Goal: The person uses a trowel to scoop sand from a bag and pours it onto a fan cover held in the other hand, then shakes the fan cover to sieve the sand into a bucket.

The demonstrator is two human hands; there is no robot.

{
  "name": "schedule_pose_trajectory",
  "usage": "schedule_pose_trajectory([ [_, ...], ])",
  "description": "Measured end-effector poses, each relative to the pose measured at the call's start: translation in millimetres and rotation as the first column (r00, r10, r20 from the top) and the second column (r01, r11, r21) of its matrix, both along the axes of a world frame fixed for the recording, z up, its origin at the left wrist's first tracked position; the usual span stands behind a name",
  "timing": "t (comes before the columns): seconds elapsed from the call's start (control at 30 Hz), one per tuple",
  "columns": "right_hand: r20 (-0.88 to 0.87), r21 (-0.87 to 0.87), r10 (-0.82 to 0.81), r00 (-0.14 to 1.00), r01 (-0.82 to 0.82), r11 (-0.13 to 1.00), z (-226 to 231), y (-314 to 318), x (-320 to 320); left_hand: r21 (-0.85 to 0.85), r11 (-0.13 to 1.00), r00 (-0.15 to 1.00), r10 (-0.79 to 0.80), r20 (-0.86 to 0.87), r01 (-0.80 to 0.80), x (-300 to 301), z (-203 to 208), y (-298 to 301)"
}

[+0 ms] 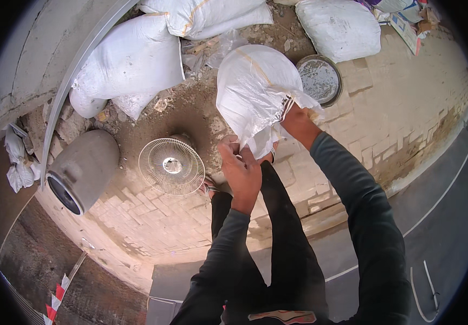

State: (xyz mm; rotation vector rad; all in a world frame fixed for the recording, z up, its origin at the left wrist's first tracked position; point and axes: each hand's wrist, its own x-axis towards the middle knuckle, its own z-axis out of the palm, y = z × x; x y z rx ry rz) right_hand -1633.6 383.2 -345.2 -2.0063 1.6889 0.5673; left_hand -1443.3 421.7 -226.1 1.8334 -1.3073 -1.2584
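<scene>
A full white woven sack [253,81] stands upright on the ground in front of me, its loose mouth pulled toward me. My left hand [242,176] pinches the near edge of that mouth between bent fingers. At the right side of the mouth, my right hand [300,125] grips the gathered cloth; its fingers are mostly hidden by the folds. Dark and pale strings [286,107] show beside the right hand's fingers. Left of my left hand is a round wire fan grille [158,168], close to my foot.
Filled white sacks [128,59] lie along the rubble at the back left, with another sack [339,30] at the back right. A round dark-rimmed pan [319,80] sits beside the held sack. A grey barrel [90,168] lies left, near a curved metal rail [63,111]. Paving bricks [391,103] cover the ground.
</scene>
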Motion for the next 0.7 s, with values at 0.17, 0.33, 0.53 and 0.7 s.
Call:
schedule_pose_trajectory([
  [0.17,0.508,-0.004,-0.171,0.844,0.201,0.980,-75.9,6.3,-32.5,-0.050,0.999,0.981,0.004,-0.193,-0.014,31.7,12.1,-11.7],
  [0.33,0.419,0.097,-0.152,0.895,0.123,0.988,-79.0,3.7,-19.5,-0.006,0.996,0.963,0.086,-0.257,-0.091,11.0,25.7,-8.9],
  [0.53,0.535,0.224,-0.193,0.823,0.082,0.971,-68.1,-3.3,-51.3,0.003,0.992,0.942,0.117,-0.316,-0.122,16.1,24.9,-15.9],
  [0.7,0.522,0.240,-0.213,0.826,0.097,0.966,-72.5,4.0,-51.1,-0.058,0.992,0.940,0.087,-0.330,-0.112,17.6,20.5,-13.6],
])
